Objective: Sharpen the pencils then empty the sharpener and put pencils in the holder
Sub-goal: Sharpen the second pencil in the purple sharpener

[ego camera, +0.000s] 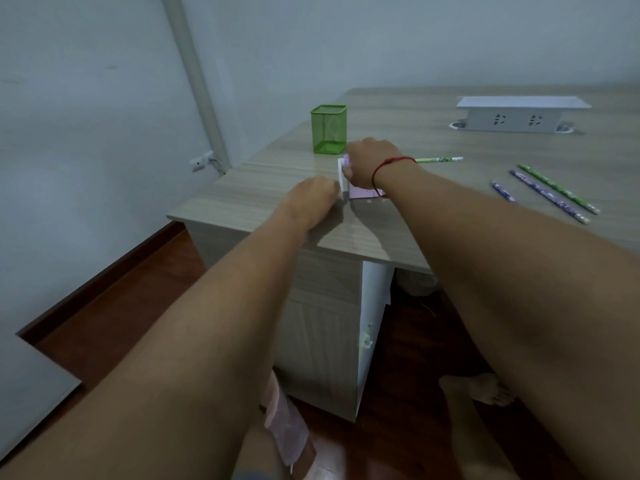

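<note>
At frame centre I see the right hand (370, 162) gripping the top of the pink sharpener (363, 192) on the desk (263, 188), the left hand (311, 199) curling its fingers round the white crank (341, 174). The green holder (329, 129) stands just behind; 3 pencils (547, 195) lie at right, a 4th pencil (440, 160) beyond the right wrist.

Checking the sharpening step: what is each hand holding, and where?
The right hand grips the pink sharpener over its top; the left hand holds its white crank at the lower end.
</note>
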Tool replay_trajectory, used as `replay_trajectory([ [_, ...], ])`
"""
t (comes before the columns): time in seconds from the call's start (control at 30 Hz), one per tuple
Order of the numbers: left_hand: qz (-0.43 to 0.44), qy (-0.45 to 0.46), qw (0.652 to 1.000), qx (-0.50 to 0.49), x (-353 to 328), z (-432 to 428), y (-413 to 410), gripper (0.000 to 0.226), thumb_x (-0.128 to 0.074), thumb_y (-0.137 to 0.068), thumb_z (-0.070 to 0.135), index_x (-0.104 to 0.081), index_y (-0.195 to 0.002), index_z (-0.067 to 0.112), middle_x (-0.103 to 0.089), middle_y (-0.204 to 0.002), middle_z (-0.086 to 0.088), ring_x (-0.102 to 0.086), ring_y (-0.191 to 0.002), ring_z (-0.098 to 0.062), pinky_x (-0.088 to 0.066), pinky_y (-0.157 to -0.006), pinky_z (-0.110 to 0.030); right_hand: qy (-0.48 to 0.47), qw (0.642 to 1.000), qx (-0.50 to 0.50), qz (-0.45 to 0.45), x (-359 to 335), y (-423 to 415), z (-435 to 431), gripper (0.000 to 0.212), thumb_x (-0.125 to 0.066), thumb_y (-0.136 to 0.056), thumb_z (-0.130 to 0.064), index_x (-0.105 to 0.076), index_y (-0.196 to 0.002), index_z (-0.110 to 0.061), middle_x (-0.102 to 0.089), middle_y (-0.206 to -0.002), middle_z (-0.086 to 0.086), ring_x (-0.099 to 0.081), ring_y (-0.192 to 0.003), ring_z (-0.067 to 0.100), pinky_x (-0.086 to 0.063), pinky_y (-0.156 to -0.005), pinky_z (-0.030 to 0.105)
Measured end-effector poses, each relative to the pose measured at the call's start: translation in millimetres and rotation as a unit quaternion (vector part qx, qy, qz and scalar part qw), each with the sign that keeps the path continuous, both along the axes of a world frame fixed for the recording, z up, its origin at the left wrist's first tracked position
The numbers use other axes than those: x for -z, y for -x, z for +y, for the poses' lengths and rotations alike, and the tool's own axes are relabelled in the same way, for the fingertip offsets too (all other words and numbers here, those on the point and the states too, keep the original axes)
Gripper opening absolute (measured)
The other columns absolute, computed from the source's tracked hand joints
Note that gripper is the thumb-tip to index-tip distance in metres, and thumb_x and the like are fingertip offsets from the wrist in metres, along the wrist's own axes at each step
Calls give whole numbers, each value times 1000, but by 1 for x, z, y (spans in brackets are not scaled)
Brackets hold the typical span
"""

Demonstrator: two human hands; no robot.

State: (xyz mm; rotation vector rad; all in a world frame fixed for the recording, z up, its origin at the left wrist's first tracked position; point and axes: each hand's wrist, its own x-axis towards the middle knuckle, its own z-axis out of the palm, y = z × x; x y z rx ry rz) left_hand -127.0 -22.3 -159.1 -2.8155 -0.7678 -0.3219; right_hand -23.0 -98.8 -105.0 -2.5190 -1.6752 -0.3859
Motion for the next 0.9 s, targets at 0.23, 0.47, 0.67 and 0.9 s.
replay_trajectory([
  [0.23, 41, -16, 999, 14, 5, 27, -15, 26, -45, -96, 16, -63, -108, 2, -63, -109, -19, -62, -98, -36, -49, -82, -41, -1, 1000, -21, 11, 1, -5, 0, 34, -43, -97, -27, -56, -121, -8, -60, -121, 17, -59, -108, 35, -46, -88, 38],
  [0.47, 82, -94, 992, -3, 0, 35, -33, 24, -46, -96, 16, -61, -112, 7, -63, -113, -15, -62, -105, -33, -50, -85, -43, 2, 1000, -10, 9, -10, -11, 3, 31, -47, -96, -24, -57, -120, -8, -60, -123, 16, -59, -111, 34, -46, -88, 36],
  [0.67, 87, -123, 989, -13, -5, 42, -32, 23, -43, -97, 14, -59, -113, 8, -64, -113, -14, -62, -105, -33, -49, -83, -41, 16, 999, -12, 25, -10, -10, 5, 33, -49, -96, -28, -57, -121, -9, -61, -122, 15, -60, -109, 32, -45, -82, 34],
  [0.9, -32, -128, 989, 63, -47, 54, -40, 26, -42, -92, 0, -62, -107, 7, -65, -103, -23, -63, -96, -42, -49, -73, -46, 15, 1000, 1, 25, -12, -12, -1, 33, -47, -96, -23, -55, -127, -11, -58, -130, 13, -57, -117, 32, -45, -90, 35],
])
